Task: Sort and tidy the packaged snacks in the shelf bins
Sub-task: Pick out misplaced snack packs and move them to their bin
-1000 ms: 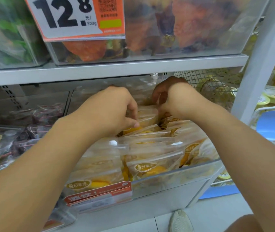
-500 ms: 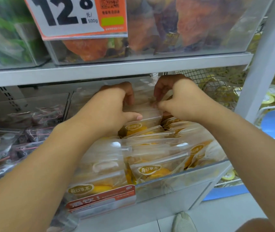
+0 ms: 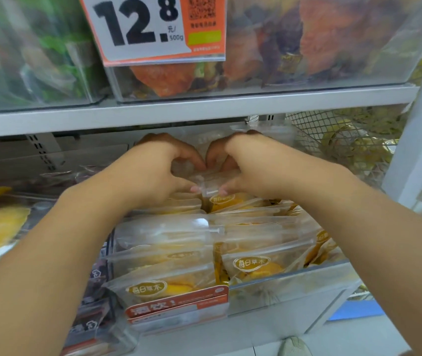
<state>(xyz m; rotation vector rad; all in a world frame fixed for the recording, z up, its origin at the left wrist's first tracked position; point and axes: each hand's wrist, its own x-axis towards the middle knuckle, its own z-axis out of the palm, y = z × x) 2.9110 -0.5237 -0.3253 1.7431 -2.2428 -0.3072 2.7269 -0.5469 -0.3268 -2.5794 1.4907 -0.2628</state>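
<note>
Left hand [image 3: 151, 173] and right hand [image 3: 251, 168] each pinch, fingers curled, a clear snack packet [image 3: 208, 182] at the far end of the middle bin [image 3: 307, 272]; near rows w/ yellow packets [image 3: 252, 264] look lined up, far ones apparently left to do

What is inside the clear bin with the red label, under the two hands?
The bin holds rows of clear packets of yellow snacks. The left hand and right hand grip a back packet. The bin's floor is hidden.
</note>
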